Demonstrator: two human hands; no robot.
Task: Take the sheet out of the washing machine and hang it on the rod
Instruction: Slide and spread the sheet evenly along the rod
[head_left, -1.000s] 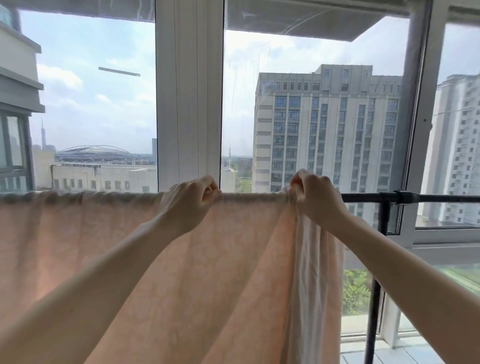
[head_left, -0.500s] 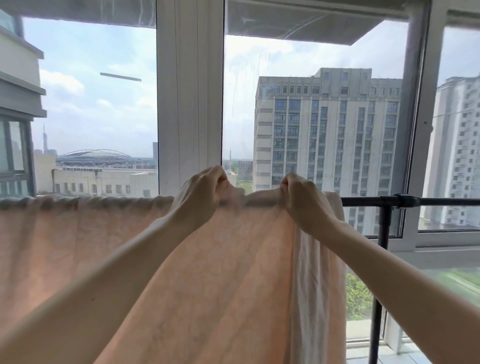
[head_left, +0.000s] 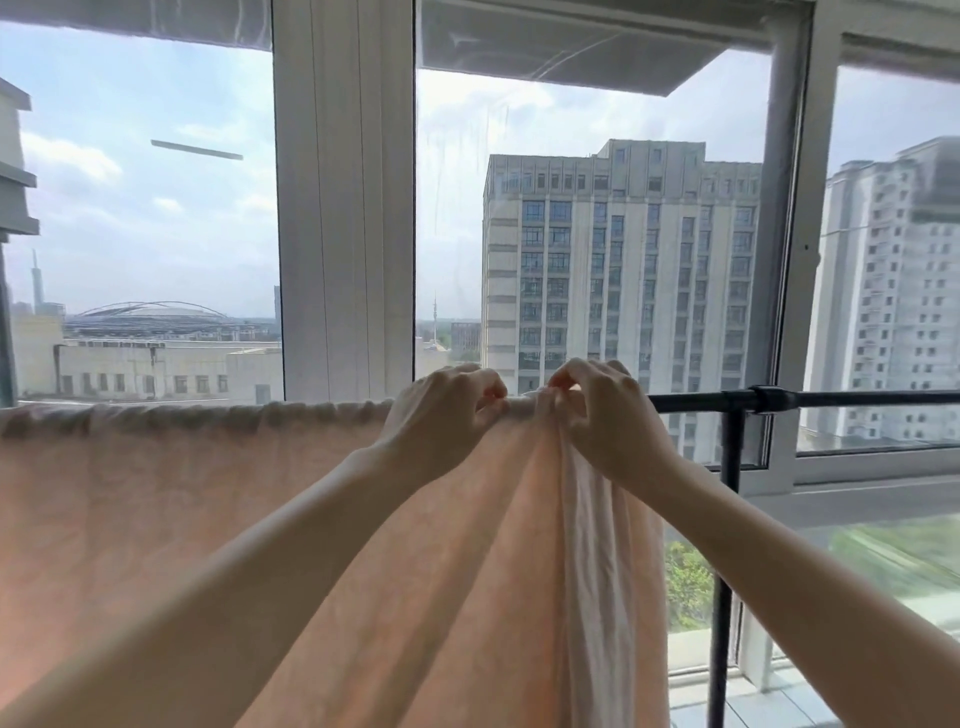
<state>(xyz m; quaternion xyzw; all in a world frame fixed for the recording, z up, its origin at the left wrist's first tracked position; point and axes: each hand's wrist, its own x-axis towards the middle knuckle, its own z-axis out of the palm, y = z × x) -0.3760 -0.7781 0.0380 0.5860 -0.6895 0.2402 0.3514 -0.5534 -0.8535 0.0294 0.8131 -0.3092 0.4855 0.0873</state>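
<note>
On the left, the pink sheet (head_left: 182, 499) is seen draped over the rod (head_left: 701, 401), with its top fold lying bunched along the bar. It is hung in front of the window (head_left: 343, 208). The cloth looks soft and floppy, and probably a bit heavy if it is still damp. It is judged best to be held at the top fold, right on the bar, where it can be slid sideways.

In the middle, the left hand (head_left: 447, 410) is raised to the bar. Its fingers are curled, and the top of the sheet is pinched by them. Just beside it, the right hand (head_left: 602, 410) is held up the same way, and a gathered bunch of cloth is gripped by its curled fingers. The two hands are nearly touching. Both arms are stretched forward and up.

On the right, the rod is left bare, and a black post (head_left: 724, 545) is seen under it.
</note>
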